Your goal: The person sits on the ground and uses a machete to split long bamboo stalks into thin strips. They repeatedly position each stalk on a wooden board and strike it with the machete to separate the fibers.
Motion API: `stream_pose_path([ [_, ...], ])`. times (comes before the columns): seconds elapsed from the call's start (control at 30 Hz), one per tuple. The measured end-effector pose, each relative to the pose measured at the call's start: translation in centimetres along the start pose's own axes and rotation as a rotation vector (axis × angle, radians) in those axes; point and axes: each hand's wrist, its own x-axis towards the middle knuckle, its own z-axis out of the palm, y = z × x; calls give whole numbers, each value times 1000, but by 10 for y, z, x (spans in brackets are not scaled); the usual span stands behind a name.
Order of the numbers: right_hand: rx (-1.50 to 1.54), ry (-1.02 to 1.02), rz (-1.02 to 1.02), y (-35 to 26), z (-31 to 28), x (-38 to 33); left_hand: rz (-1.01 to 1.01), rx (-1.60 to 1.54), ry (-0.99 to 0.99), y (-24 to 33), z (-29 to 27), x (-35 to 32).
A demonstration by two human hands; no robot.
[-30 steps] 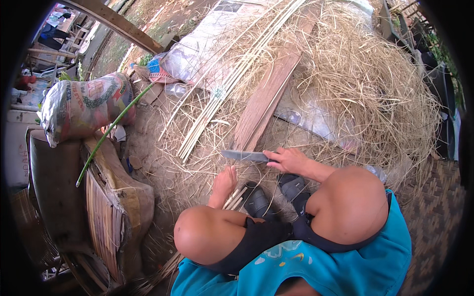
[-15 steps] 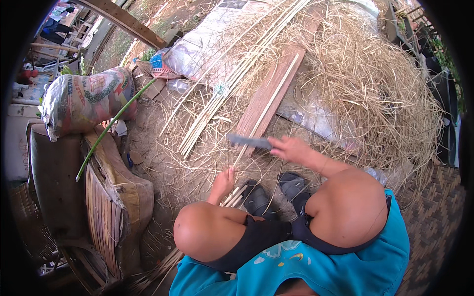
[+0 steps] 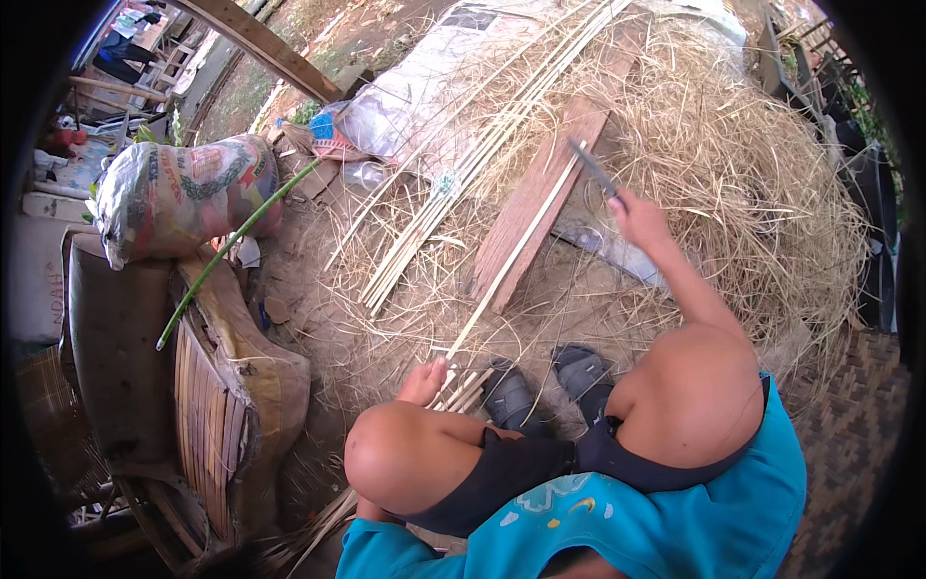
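A long pale bamboo strip (image 3: 517, 259) lies lengthwise along a reddish-brown wooden board (image 3: 502, 232) that slopes away from me. My left hand (image 3: 422, 383) pinches the strip's near end, low beside my left knee. Out over the far part of the board, my right hand (image 3: 640, 220) is wrapped round the handle of a knife (image 3: 596, 170). Its grey blade points up and to the left, at the strip's far end; whether it touches the strip I cannot tell. Several short pale strips (image 3: 467, 394) lie by my left hand, partly hidden by my leg.
Curly shavings (image 3: 743, 183) heap up at the right. A bundle of long strips (image 3: 415, 232) lies left of the board. Further left are a stuffed sack (image 3: 193, 188), a green stalk (image 3: 236, 234) and a worn seat (image 3: 275, 386). My sandalled feet (image 3: 583, 372) stand near the board; a woven mat (image 3: 854, 434) is at the right.
My right hand has carried the knife away from me, from the board's near end to the strip's far end. My left hand has drawn back toward me with the strip.
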Motion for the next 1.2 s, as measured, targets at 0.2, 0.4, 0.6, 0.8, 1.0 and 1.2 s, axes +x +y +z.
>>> stream_pose_path([
  [0.2,-1,-135,-141,-40,48,-62,-292,-435,-216,53,1,39],
  [0.4,98,-40,-230,-32,54,-41,-260,-404,-167,46,-1,30],
  [0.6,130,-49,-255,-37,47,-38,19,-13,429,-128,15,-31],
  [0.8,141,4,-131,-41,47,-53,89,-254,-23,49,26,67],
  [1.0,-29,71,54,40,1,-7,71,-98,16,17,19,53],
  [1.2,167,-127,-92,-51,20,-73,280,114,233,38,40,63],
])
